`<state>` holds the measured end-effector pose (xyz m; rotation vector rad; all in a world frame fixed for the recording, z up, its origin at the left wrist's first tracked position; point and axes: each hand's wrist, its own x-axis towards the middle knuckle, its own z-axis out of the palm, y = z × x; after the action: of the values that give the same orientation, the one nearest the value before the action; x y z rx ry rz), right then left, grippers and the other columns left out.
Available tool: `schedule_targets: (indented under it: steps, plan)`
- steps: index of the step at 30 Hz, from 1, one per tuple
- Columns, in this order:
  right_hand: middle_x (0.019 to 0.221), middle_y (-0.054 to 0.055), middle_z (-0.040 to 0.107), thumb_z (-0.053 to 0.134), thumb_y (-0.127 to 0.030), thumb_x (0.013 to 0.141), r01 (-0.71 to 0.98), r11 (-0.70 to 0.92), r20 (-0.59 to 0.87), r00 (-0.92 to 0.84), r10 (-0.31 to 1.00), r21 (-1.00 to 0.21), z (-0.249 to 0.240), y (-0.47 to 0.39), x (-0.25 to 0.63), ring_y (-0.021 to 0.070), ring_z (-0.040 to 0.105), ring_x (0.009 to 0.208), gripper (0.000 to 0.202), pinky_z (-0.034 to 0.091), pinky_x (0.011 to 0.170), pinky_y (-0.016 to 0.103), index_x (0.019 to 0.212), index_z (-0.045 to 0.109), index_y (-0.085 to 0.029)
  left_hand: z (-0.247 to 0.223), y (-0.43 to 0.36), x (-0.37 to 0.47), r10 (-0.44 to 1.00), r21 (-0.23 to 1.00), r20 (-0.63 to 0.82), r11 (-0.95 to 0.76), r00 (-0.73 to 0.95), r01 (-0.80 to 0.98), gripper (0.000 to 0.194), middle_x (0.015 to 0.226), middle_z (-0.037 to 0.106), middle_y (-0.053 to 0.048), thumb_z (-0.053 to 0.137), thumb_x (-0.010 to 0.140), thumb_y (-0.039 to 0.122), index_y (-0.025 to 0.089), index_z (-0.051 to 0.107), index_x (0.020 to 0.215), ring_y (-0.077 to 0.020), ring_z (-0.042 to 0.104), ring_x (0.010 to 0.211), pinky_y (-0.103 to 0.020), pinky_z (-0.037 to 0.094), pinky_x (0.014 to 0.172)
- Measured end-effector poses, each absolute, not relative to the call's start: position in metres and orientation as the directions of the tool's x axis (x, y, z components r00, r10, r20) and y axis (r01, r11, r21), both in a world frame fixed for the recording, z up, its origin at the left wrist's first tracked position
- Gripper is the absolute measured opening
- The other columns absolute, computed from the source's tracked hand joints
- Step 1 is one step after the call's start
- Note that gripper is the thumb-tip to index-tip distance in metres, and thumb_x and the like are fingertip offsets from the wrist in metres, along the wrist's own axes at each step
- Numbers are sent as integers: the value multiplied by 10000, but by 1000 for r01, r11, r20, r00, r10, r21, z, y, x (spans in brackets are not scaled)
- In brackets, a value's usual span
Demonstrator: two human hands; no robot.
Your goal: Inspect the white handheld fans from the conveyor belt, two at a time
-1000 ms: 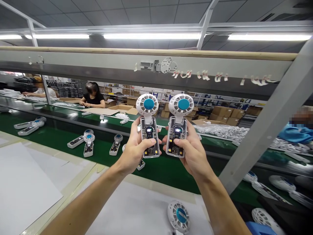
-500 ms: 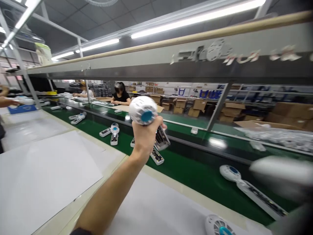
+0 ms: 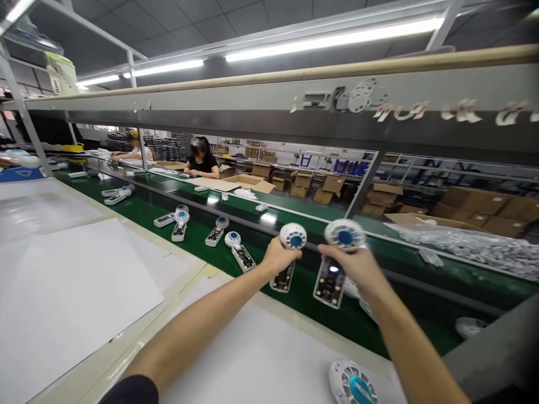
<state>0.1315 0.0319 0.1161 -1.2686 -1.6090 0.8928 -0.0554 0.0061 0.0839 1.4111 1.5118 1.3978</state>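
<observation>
My left hand [image 3: 277,257] is closed around the neck of a white handheld fan [image 3: 293,237] with a blue hub. The fan's handle hangs down with its circuit board bare. My right hand [image 3: 360,269] grips a second handheld fan [image 3: 329,285] of the same kind, and a small light shines on its board. Both fans are held side by side above the green conveyor belt [image 3: 303,314], heads up. Behind my right hand, another white part [image 3: 351,289] is mostly covered. On the white worktop near me rests a further fan [image 3: 353,382], cut off by the lower edge.
Several open-handled fans [image 3: 242,252] lie along the belt to the left. A white sheet [image 3: 80,297] covers the left worktop. Across the belt a person [image 3: 202,160] sits working. A grey post [image 3: 492,353] stands at right, and a shelf beam [image 3: 252,120] spans overhead.
My left hand has moved down and right, farther from me, with its fan. My right hand has come into view holding another fan; earlier only a white blur showed at the right.
</observation>
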Motion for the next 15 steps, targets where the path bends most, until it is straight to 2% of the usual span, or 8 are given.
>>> schedule_targets:
  steps: [2,4,6,9,11,13,15]
  plan:
    - [954,116,753,812,-357,652,485,135,95,-107,990,-864,95,46,123,274,698,917,365,538,750,311,909,734,-111,54,23,-56,948,923,177,-68,-263,379,401,995,698,-101,718,674,177,159,550,1038,-254,671,919,-351,532,785]
    - [945,118,753,769,-415,693,597,111,42,-128,991,-795,74,57,119,283,696,925,366,519,747,314,901,741,-115,31,33,-59,945,877,154,3,-288,480,454,1033,683,-121,701,706,201,154,506,1113,-279,663,949,-388,522,818]
    - [920,114,748,692,-487,768,707,104,-9,-155,988,-699,59,64,118,281,697,903,375,501,725,314,885,737,-134,16,38,-63,937,813,161,52,-310,579,462,1136,641,-167,686,732,194,135,492,1147,-312,624,1062,-427,494,896]
    - [793,132,723,636,-467,823,841,127,-86,-201,976,-526,47,67,117,303,695,820,343,471,687,333,761,708,-137,13,37,-70,922,703,235,59,-309,709,486,1293,539,-202,698,776,219,119,494,1206,-339,497,1242,-470,413,1026]
    - [759,161,708,627,-430,829,896,152,-114,-217,969,-417,49,63,116,342,688,804,329,459,693,368,735,701,-124,20,34,-83,918,636,295,18,-265,772,334,1258,561,-157,642,867,296,147,555,1154,-305,481,1244,-450,396,1055]
    - [890,206,718,602,-420,845,920,192,-96,-237,967,-343,59,54,114,384,676,909,342,458,749,403,841,727,-101,32,28,-109,910,581,349,-22,-225,814,199,1180,606,-102,516,965,338,179,617,1029,-250,504,1203,-404,403,1058]
    - [1103,202,701,563,-436,875,914,251,-50,-281,958,-317,76,40,107,372,638,1067,396,454,838,402,1035,730,-115,43,22,-150,894,540,384,-14,-232,841,241,1151,627,-71,448,1005,328,183,638,972,-216,525,1179,-392,414,1057]
